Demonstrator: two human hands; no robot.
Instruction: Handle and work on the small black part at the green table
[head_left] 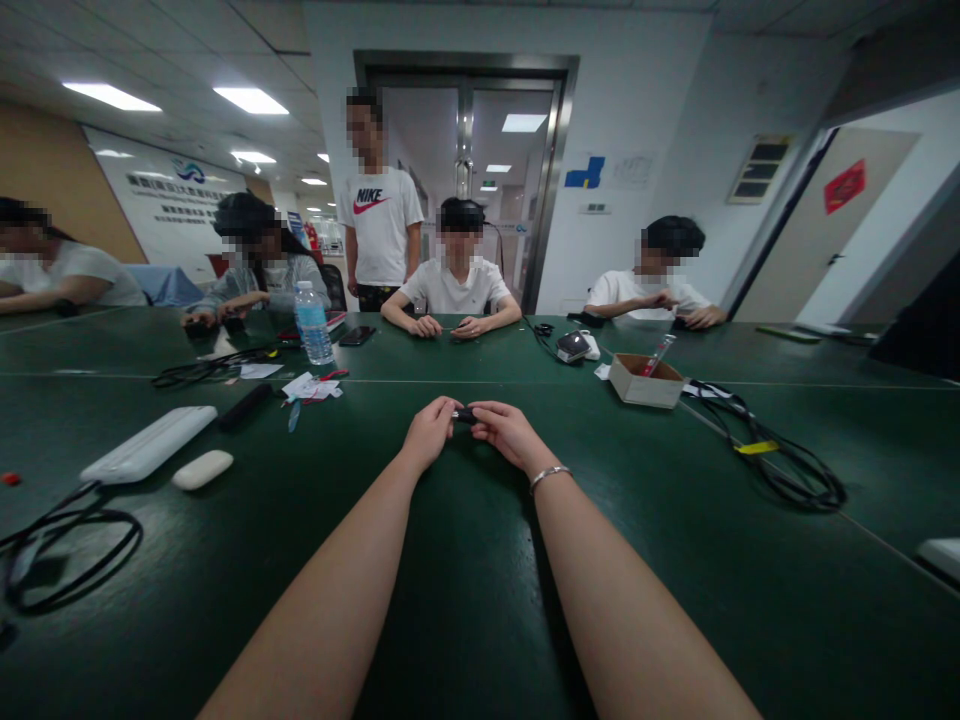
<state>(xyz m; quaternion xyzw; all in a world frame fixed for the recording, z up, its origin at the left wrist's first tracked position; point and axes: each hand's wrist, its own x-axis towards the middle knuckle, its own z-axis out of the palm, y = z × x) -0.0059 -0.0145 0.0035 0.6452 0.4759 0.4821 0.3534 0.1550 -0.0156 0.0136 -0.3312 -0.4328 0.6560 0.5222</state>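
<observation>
Where the hands are meeting: a small dark object (464, 414) is being pinched from both ends, just above the green table (465, 600), at the centre of the head view.
Left hand (429, 430): its fingertips are being pressed together on the object's 9 o'clock end; the palm is being turned inward.
Right hand (510, 432): its fingertips are being closed on the 3 o'clock end; a thin bracelet (550, 474) is being worn at the wrist.
Object detail: what it is cannot be told, as most of it is being hidden by the fingers.
2 o'clock of the hands: an open cardboard box (645, 380) is being kept near.
4 o'clock: a coiled black cable (787, 465) is being left well apart.
9 o'clock: a white power strip (148, 443) and a white oval piece (202, 469) are being kept side by side.
10 o'clock: a water bottle (313, 323) is being stood upright.
12 o'clock: the far edge is being occupied by a seated person (454, 285), whose own hands are being rested on the table.
</observation>
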